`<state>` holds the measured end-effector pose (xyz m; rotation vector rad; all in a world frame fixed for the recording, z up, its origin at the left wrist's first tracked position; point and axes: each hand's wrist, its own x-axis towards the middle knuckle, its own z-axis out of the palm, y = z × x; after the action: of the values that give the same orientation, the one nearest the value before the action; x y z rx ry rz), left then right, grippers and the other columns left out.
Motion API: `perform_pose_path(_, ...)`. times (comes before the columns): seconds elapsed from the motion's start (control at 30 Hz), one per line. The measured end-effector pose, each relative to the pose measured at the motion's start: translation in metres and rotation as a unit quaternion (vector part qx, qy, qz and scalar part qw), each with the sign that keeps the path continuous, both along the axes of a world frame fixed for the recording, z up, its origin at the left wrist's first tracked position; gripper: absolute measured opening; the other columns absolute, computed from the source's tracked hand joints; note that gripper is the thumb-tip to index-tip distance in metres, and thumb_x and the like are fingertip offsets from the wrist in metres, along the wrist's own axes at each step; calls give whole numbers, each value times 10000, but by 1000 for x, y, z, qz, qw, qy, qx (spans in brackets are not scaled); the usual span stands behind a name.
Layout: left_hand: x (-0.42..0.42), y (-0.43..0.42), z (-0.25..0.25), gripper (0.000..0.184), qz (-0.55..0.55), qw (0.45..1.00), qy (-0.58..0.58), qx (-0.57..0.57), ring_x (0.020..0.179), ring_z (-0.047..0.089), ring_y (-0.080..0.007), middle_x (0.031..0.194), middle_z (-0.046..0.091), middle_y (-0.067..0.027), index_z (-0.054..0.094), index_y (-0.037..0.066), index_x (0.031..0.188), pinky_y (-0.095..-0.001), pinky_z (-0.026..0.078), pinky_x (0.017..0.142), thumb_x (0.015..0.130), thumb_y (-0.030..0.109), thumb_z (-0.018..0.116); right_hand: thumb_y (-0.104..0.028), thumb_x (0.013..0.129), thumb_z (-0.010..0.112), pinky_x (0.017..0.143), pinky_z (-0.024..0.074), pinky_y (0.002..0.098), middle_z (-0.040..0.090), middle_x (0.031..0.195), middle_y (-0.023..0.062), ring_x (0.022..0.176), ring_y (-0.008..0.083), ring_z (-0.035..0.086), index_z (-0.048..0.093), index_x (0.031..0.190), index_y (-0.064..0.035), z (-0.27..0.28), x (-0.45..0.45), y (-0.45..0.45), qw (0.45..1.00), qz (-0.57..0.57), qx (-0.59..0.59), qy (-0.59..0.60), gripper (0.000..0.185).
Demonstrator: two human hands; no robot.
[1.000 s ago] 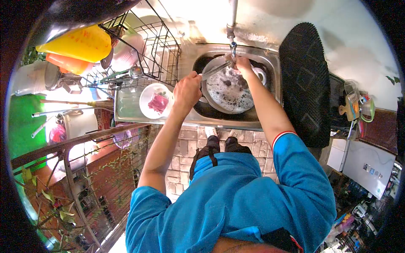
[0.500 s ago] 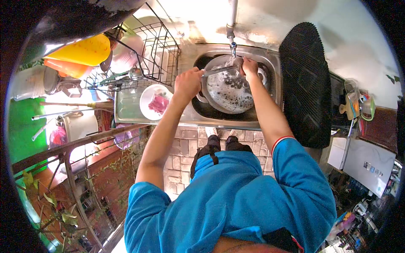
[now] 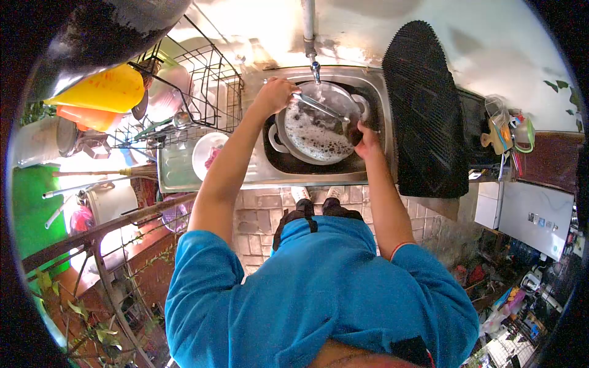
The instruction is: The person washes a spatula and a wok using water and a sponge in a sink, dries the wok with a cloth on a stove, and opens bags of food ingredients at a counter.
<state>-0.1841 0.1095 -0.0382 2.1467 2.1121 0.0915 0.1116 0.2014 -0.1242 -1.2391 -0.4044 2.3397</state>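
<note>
A metal pot [image 3: 316, 144] with two loop handles sits in the sink basin, full of foamy grey water. My left hand [image 3: 279, 96], at the pot's upper left, is closed on one end of a long metal utensil [image 3: 320, 107]. The utensil slants down to the right across the pot. Its far end looks dark and broad, but its shape is unclear. My right hand [image 3: 368, 142] is closed at that dark end, beside the pot's right rim. Whether it also holds a sponge cannot be made out. Water runs from the tap [image 3: 315, 72] into the pot.
A white bowl [image 3: 201, 161] with something pink inside stands on the drainboard [image 3: 175, 168]. Left of the sink is a black wire rack [image 3: 215, 73] with dishes. A ridged black mat [image 3: 423, 116] lies along the right side. A metal railing [image 3: 92, 236] runs at lower left.
My right hand has moved down from beside the tap to the pot's right rim. The utensil now tilts downward to the right. The whole view has shifted a little.
</note>
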Motion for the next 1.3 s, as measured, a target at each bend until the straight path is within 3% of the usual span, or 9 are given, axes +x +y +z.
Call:
perform_pose_path(0.3, 46, -15, -28, 225, 184, 912, -155, 333, 1006, 574, -266, 992, 633, -129, 658, 65, 982, -387, 453, 845, 771, 132, 618, -227, 928, 526, 865, 464, 390, 602, 1077, 67, 953, 231, 588, 536, 1138, -98, 5, 42, -40, 979, -151, 112, -75, 247)
perform_pose_path(0.43, 57, 21, -61, 162, 222, 866, -370, 253, 648, 624, -229, 783, 652, -108, 669, 17, 886, -317, 500, 627, 825, 131, 572, -220, 926, 536, 899, 444, 404, 559, 1164, 86, 1030, 253, 550, 482, 1217, -79, -32, 64, -51, 932, -237, 136, -238, 328)
perform_pose_path(0.53, 57, 53, -72, 255, 254, 690, -677, 22, 715, 642, -149, 826, 665, -82, 641, -41, 925, -260, 505, 617, 897, 150, 474, -225, 924, 544, 933, 420, 383, 534, 1203, 84, 1063, 256, 527, 429, 1282, -74, 0, 67, -70, 925, -232, 164, -254, 405)
perform_pose_path(0.93, 58, 112, -117, 420, 288, 403, -866, -64, 872, 646, -289, 959, 633, -197, 548, -58, 1025, -362, 555, 789, 968, 328, 394, -255, 911, 557, 1032, 309, 352, 351, 1408, 107, 1234, 241, 390, 302, 1383, -28, 13, 68, -83, 856, -194, 254, -407, 582)
perform_pose_path(1.1, 71, 122, -115, 406, 359, 456, -812, 56, 598, 632, -260, 704, 618, -128, 580, -21, 791, -382, 562, 604, 925, 349, 479, -240, 909, 575, 1013, 330, 344, 373, 1395, 98, 1215, 229, 410, 339, 1376, -57, 17, 67, -83, 884, -241, 201, -348, 554)
perform_pose_path(1.17, 65, 126, -116, 450, 422, 631, -648, 57, 554, 611, -223, 682, 610, -108, 592, 23, 718, -373, 494, 509, 888, 434, 521, -251, 907, 577, 1007, 338, 347, 371, 1396, 102, 1211, 228, 415, 336, 1380, -59, 14, 69, -80, 892, -238, 199, -330, 564)
perform_pose_path(1.23, 49, 149, -193, 440, 397, 619, -671, 90, 591, 598, -249, 683, 612, -127, 615, 53, 707, -395, 449, 532, 864, 457, 541, -261, 909, 571, 981, 365, 351, 396, 1374, 105, 1180, 225, 446, 344, 1370, -58, 3, 69, -78, 885, -221, 188, -363, 552)
perform_pose_path(1.27, 43, 162, -217, 408, 394, 750, -509, 155, 639, 600, -282, 703, 616, -149, 631, 69, 743, -410, 454, 580, 865, 446, 535, -265, 910, 569, 973, 375, 353, 405, 1367, 106, 1170, 224, 457, 346, 1366, -57, -1, 70, -76, 883, -216, 184, -374, 548)
perform_pose_path(1.3, 47, 157, -204, 355, 403, 762, -484, 153, 696, 601, -314, 733, 621, -167, 639, 77, 781, -423, 452, 622, 860, 409, 541, -263, 914, 562, 949, 393, 355, 433, 1337, 106, 1138, 225, 480, 364, 1347, -51, -3, 70, -76, 891, -231, 200, -335, 522)
